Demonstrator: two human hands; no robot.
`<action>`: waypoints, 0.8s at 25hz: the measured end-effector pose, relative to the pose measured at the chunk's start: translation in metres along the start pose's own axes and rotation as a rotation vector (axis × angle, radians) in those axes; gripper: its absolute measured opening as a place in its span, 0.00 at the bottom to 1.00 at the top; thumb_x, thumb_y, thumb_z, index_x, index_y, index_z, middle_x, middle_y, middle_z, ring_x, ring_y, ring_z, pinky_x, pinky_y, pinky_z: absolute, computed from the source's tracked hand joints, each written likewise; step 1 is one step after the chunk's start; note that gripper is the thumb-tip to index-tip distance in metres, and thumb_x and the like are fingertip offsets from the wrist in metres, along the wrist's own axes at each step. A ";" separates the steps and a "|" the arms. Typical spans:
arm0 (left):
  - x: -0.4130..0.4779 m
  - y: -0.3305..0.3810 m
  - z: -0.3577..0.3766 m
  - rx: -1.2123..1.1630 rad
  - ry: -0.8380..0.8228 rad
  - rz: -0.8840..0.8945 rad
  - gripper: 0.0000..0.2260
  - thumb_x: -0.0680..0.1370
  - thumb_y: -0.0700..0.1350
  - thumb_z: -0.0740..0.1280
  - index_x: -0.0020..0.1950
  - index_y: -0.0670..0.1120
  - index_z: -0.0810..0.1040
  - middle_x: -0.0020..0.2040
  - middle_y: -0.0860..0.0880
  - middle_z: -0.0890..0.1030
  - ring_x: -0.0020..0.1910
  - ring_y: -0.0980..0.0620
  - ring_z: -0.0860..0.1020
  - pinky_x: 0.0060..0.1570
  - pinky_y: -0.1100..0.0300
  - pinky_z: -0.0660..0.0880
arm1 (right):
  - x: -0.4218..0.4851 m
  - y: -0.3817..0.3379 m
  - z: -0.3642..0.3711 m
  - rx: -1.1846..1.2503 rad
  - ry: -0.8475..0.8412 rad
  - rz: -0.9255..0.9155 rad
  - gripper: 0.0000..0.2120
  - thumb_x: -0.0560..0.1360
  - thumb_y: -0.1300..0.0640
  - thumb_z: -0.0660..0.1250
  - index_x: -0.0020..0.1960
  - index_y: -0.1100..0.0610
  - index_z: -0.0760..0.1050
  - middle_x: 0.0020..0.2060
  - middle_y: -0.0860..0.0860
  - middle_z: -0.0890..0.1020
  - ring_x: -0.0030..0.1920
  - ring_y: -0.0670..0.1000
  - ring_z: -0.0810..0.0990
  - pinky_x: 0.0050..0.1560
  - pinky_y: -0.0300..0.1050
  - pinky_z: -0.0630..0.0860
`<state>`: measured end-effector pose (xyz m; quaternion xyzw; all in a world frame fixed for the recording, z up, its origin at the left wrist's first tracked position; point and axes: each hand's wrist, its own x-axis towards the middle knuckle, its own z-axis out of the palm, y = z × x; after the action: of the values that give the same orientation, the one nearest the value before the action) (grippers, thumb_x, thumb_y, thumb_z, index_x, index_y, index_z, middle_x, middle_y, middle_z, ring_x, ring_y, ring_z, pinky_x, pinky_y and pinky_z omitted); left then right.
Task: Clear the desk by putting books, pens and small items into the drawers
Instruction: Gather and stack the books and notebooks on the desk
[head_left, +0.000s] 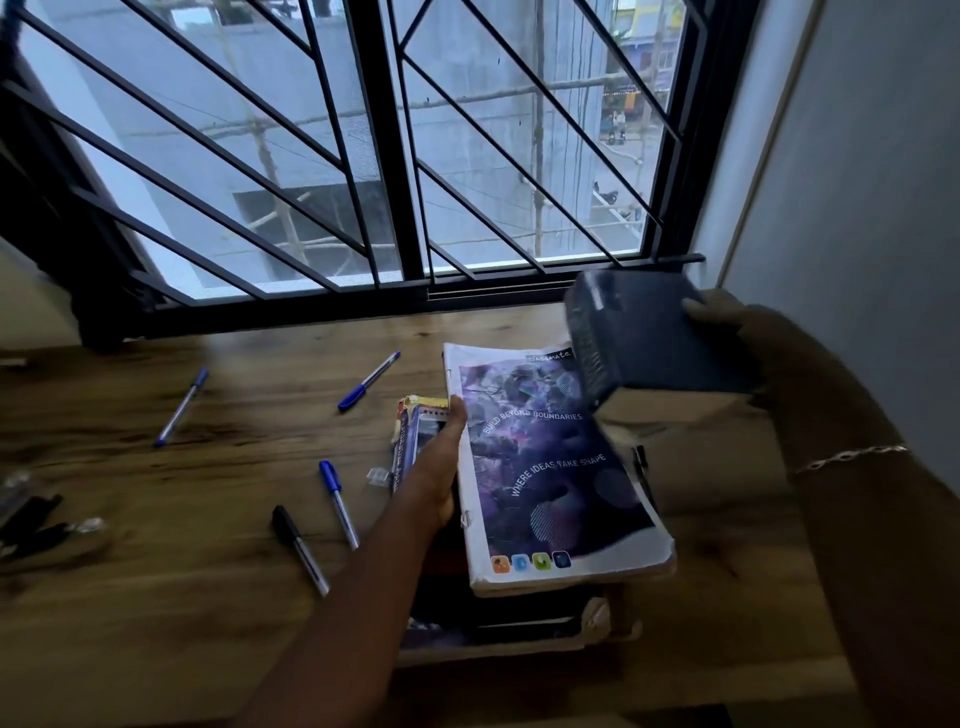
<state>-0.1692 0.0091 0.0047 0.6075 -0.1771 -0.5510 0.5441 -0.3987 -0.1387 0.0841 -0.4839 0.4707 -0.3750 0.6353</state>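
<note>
A barred window backs the wooden desk.

Barred window behind; white wall right.

The purple notebook cover reads "classmate" at top; "BUILD BEYOND BOUNDARIES"; "WHERE IDEAS TAKE SHAPE".

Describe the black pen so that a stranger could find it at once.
On the wooden desk under the barred window, find the purple notebook. Left of it lie three blue pens and, nearest to the person, the black pen. It alone has a black cap.
</note>
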 end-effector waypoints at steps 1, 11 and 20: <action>0.001 -0.001 0.000 -0.057 -0.021 0.006 0.25 0.79 0.62 0.51 0.57 0.45 0.76 0.35 0.44 0.83 0.34 0.47 0.82 0.32 0.56 0.80 | -0.008 0.005 0.020 -0.037 -0.037 0.005 0.06 0.75 0.57 0.64 0.49 0.59 0.75 0.49 0.61 0.80 0.41 0.53 0.82 0.39 0.42 0.79; 0.000 0.002 0.002 -0.134 -0.097 0.080 0.23 0.79 0.62 0.48 0.49 0.49 0.77 0.33 0.51 0.84 0.31 0.55 0.82 0.28 0.63 0.79 | -0.020 0.070 0.107 -0.172 -0.093 0.069 0.12 0.77 0.50 0.63 0.51 0.60 0.74 0.44 0.56 0.80 0.46 0.56 0.79 0.52 0.51 0.77; 0.000 -0.002 -0.001 -0.153 -0.112 0.083 0.16 0.75 0.53 0.67 0.58 0.45 0.76 0.49 0.43 0.83 0.41 0.48 0.82 0.34 0.58 0.81 | -0.017 0.097 0.108 -0.959 0.090 -0.118 0.26 0.76 0.37 0.52 0.65 0.53 0.71 0.66 0.59 0.68 0.67 0.61 0.65 0.69 0.56 0.61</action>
<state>-0.1690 0.0106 0.0023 0.5247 -0.1896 -0.5728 0.6005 -0.2971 -0.0704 0.0034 -0.7313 0.5894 -0.1718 0.2972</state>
